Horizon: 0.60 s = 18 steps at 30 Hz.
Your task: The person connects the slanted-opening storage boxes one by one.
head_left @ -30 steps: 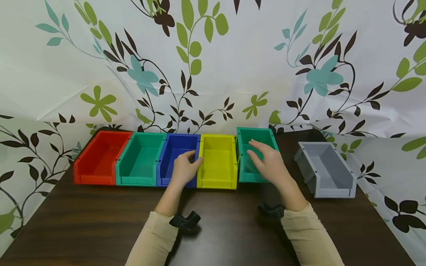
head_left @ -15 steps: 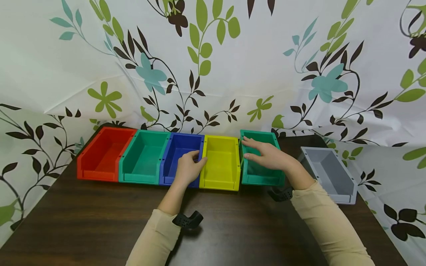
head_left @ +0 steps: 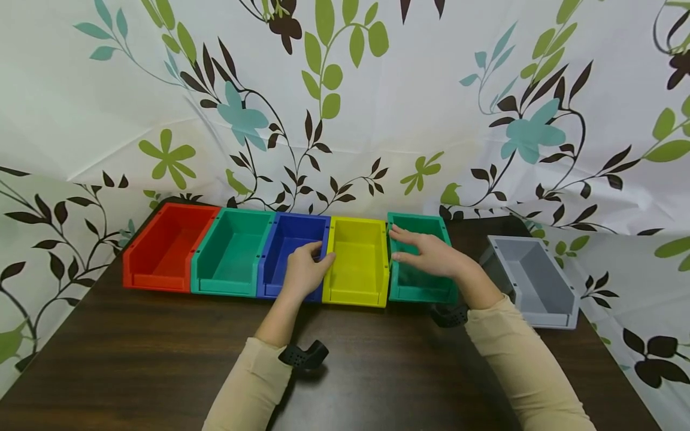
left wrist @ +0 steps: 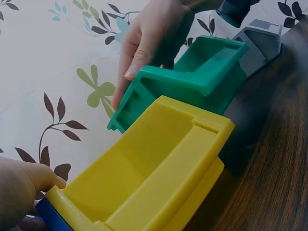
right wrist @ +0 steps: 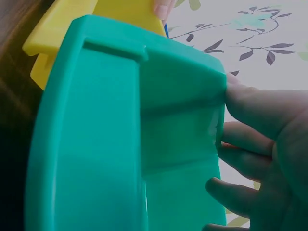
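Note:
In the head view, my left hand (head_left: pixel 306 270) pinches the adjoining walls of the blue bin (head_left: pixel 297 226) and the yellow bin (head_left: pixel 356 258), its thumb on the yellow rim. My right hand (head_left: pixel 431 254) lies across the right-hand green bin (head_left: pixel 423 293) and grips its left rim. From the left wrist, the right thumb shows on that rim, with a finger reaching past it outside. This green bin stands beside the yellow one, tilted slightly, in the left wrist view. Some right fingers curl at its edge in the right wrist view; their exact contact is partly hidden.
A red bin (head_left: pixel 169 245) and another green bin (head_left: pixel 234 254) continue the row at the left. A grey bin (head_left: pixel 539 287) stands apart at the right, partly behind the right forearm. The dark wooden table (head_left: pixel 345 365) meets a patterned cloth (head_left: pixel 377 137) behind.
The right hand has turned leftward, its fingers moving to the green bin's left rim. That bin sits slightly closer to the yellow one. The left hand keeps its hold; the head view has shifted slightly.

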{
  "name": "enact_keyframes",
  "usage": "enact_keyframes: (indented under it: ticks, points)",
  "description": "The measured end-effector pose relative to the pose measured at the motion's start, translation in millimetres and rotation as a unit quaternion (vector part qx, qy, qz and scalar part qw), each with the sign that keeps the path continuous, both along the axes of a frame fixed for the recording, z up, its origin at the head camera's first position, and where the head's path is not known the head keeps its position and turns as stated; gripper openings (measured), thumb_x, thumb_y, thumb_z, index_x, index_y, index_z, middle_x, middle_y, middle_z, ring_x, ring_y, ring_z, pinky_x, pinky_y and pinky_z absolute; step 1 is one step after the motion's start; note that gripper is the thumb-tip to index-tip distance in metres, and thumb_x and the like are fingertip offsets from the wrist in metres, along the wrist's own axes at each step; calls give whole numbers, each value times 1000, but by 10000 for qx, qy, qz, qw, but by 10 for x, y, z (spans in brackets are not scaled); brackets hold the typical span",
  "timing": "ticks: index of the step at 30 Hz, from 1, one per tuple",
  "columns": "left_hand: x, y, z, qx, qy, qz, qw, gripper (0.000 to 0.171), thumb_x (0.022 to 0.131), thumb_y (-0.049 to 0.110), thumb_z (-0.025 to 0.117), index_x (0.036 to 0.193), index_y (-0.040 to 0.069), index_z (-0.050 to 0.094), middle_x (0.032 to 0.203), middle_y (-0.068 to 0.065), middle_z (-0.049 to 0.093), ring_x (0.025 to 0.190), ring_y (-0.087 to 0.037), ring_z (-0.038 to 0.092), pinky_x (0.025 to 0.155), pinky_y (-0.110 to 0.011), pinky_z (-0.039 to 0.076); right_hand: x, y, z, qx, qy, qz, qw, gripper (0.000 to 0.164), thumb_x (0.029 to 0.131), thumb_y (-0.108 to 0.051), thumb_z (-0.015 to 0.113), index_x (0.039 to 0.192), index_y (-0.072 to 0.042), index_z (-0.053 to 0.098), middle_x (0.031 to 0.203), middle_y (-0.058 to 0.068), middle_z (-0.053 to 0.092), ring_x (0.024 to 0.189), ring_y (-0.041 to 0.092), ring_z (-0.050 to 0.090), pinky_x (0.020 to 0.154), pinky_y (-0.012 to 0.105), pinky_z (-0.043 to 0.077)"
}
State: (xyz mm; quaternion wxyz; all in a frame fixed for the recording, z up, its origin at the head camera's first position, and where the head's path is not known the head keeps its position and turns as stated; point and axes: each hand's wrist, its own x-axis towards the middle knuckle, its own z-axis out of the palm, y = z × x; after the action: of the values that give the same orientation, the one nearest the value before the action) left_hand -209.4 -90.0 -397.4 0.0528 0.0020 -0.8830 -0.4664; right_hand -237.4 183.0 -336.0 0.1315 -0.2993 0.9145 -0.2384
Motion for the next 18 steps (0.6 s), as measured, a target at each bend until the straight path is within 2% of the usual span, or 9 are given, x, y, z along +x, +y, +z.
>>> enact_keyframes:
  ticks: [5,18]
  points:
    - [1,6,5,-30,-22,11,10000,53,87,28,65,128,-5,55,121,-22,63,113,-33,60,93,-46,50,20,1,-71,-63,-80,-91,9999,65,95,-36,53,148,-7,29,157,9,20,139,34,32,107,52,35]
    - [9,15,15,-64,-37,58,10000,53,87,28,64,128,-5,55,121,-22,63,113,-32,61,93,-45,50,37,-8,-226,-193,-256,-194,9993,66,94,-36,54,148,-7,29,157,9,19,142,33,24,110,52,32]
